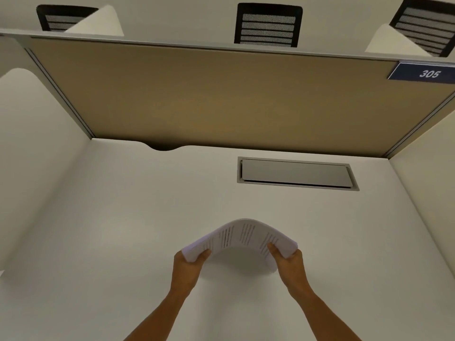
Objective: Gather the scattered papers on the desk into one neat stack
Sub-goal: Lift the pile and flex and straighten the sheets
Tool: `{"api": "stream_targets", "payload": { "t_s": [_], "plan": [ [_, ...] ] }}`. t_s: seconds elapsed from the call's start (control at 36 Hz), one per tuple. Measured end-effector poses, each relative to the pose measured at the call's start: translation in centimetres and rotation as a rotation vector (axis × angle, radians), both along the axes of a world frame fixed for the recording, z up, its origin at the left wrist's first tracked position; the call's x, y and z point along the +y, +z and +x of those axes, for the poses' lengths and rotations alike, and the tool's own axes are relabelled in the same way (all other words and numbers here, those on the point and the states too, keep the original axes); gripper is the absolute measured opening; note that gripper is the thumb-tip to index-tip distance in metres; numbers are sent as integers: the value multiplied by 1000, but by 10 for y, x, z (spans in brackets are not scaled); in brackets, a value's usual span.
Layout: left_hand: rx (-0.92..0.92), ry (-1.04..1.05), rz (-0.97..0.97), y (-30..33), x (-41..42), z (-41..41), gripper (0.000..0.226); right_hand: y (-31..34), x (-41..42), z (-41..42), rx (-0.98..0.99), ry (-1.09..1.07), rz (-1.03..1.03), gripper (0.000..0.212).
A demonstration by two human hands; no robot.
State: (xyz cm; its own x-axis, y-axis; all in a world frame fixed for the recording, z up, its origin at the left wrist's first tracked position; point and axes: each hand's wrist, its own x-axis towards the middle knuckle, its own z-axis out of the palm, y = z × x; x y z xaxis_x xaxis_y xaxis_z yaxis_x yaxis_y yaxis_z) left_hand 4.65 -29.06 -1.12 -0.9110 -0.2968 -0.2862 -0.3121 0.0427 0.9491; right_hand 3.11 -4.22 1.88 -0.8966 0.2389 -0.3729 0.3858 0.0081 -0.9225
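Observation:
A stack of white printed papers [242, 236] is held above the white desk [123, 230], bowed upward in the middle like an arch. My left hand [188, 269] grips the stack's left edge, thumb on top. My right hand [289, 264] grips the right edge the same way. The sheets lie together with their edges roughly even. No other loose papers show on the desk.
A grey cable hatch [295, 173] is set into the desk behind the papers. A tan partition [209, 94] closes the back, with white side panels left and right. A blue sign reading 305 [428, 73] sits top right. Black mesh chairs [268, 24] stand beyond.

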Motion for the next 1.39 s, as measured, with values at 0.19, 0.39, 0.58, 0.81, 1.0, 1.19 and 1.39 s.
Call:
{"api": "stream_targets", "payload": {
  "t_s": [0.19, 0.39, 0.58, 0.81, 1.0, 1.19, 1.39],
  "plan": [
    [41, 31, -9, -1, 6, -2, 20, -8, 0, -8, -2, 29, 29, 16],
    [-24, 25, -25, -10, 10, -2, 32, -30, 4, -13, -99, 66, 97, 29],
    [-144, 18, 32, 3, -1, -17, 27, -15, 28, -51, -85, 300, 301, 26],
    [-266, -129, 181, 11, -33, -22, 40, 40, 51, -90, -133, 733, 281, 28],
    [-253, -241, 15, 47, -56, -38, 74, 86, 48, -98, -142, 942, 309, 39],
    [-261, -796, -177, 104, -52, -46, 41, 113, 34, -101, -173, 1133, 329, 34],
    [-224, -799, -112, 119, -40, -21, 31, 130, 18, -106, -217, 1146, 335, 38]
  ]
}}
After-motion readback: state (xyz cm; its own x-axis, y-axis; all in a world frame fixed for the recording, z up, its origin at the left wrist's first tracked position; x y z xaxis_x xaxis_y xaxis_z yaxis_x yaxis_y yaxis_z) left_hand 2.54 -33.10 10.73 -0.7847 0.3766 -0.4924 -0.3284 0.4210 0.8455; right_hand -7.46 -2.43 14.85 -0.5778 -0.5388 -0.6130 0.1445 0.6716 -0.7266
